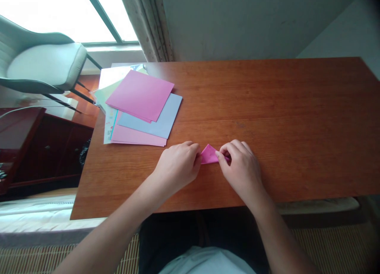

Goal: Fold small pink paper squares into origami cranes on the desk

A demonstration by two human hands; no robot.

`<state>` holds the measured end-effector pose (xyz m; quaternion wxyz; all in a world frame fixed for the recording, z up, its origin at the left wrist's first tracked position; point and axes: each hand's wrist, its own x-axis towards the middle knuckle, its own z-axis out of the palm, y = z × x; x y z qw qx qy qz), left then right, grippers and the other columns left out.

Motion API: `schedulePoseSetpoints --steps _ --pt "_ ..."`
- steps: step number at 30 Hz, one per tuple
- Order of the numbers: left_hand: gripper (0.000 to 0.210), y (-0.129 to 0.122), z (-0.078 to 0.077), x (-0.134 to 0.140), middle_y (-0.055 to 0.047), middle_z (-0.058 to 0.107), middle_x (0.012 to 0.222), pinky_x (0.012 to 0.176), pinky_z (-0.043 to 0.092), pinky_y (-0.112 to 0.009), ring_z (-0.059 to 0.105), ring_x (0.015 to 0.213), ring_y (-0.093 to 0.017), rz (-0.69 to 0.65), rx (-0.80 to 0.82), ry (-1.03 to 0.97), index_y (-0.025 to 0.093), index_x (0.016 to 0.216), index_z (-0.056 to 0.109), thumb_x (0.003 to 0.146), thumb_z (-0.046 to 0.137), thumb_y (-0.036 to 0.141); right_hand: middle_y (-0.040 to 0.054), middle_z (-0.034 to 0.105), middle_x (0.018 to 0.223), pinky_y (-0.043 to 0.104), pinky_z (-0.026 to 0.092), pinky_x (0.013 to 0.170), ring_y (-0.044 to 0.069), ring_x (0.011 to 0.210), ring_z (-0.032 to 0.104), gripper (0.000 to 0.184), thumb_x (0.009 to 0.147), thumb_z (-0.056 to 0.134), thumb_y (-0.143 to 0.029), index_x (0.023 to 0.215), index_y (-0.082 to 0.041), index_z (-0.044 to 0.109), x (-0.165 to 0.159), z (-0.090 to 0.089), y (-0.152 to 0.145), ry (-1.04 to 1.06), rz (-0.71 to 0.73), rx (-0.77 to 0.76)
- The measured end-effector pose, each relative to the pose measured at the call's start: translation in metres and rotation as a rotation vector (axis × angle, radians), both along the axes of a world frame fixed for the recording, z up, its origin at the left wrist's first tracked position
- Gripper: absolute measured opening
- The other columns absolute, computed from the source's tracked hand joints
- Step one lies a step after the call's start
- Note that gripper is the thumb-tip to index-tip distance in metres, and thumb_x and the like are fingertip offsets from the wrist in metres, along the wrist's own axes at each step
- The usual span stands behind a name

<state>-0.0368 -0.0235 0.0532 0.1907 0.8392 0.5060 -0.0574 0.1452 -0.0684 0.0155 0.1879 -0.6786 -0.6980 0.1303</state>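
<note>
A small folded piece of pink paper (209, 154), with a triangular peak at its far side, is between my two hands over the wooden table (267, 119). My left hand (181, 161) is closed on its left end, and the fingers hide that part. On the other side, my right hand (242, 165) pinches the right end between thumb and forefinger. A bit of pink shows beyond the right thumb.
Left of my hands lies a loose stack of coloured paper: magenta sheets (141, 94) on top, a blue-grey sheet (160, 118) and light pink sheets (136, 136) below. A pale chair (44, 64) stands past the table's left edge, near a curtain (148, 25).
</note>
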Motion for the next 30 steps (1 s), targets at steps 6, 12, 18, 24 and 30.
schedulePoseSetpoints --steps 6,12,18,24,30 --pt "0.02 0.0 -0.003 0.0 -0.003 0.066 0.083 0.055 0.03 -0.03 0.063 0.069 -0.019 0.002 -0.007 -0.008 0.02 0.081 0.058 0.094 0.043 0.025 0.0024 0.06 0.082 0.034 0.04 0.073 0.022 0.082 0.052 0.019 0.092 0.064 -0.025 0.076 -0.022 0.053 -0.001 0.0 0.0 -0.004 -0.004 -0.001" --pt "0.017 -0.002 -0.003 0.0 -0.002 0.064 0.081 0.052 0.03 -0.03 0.063 0.067 -0.019 -0.013 0.033 0.002 0.021 0.079 0.056 0.093 0.046 0.024 0.0022 0.06 0.081 0.034 0.04 0.073 0.022 0.082 0.053 0.019 0.091 0.064 -0.025 0.075 -0.022 0.053 -0.001 0.0 0.0 0.005 -0.001 0.006" --pt "0.019 -0.015 0.001 0.002 -0.004 0.066 0.088 0.059 0.044 -0.032 0.066 0.077 -0.022 0.005 0.181 0.033 0.02 0.089 0.061 0.096 0.043 0.022 0.0017 0.06 0.08 0.033 0.039 0.073 0.021 0.081 0.052 0.021 0.091 0.064 -0.026 0.074 -0.023 0.052 -0.001 0.0 0.001 -0.004 -0.009 -0.01" --pt "0.048 -0.058 -0.004 0.008 -0.016 0.053 0.147 0.111 0.043 -0.04 0.049 0.136 -0.029 -0.232 0.405 -0.054 0.005 0.14 0.051 0.093 0.044 0.014 0.0015 0.06 0.081 0.033 0.04 0.073 0.021 0.081 0.052 0.02 0.091 0.063 -0.024 0.074 -0.022 0.052 -0.001 0.001 0.001 0.004 -0.009 -0.011" --pt "0.061 -0.078 -0.02 0.02 -0.019 0.032 0.161 0.122 0.03 -0.044 0.028 0.151 -0.033 -0.272 0.349 0.012 0.0 0.152 0.034 0.095 0.042 0.02 0.001 0.06 0.081 0.032 0.04 0.072 0.02 0.08 0.051 0.021 0.091 0.064 -0.024 0.074 -0.022 0.052 -0.002 0.002 0.001 0.004 -0.024 -0.014"
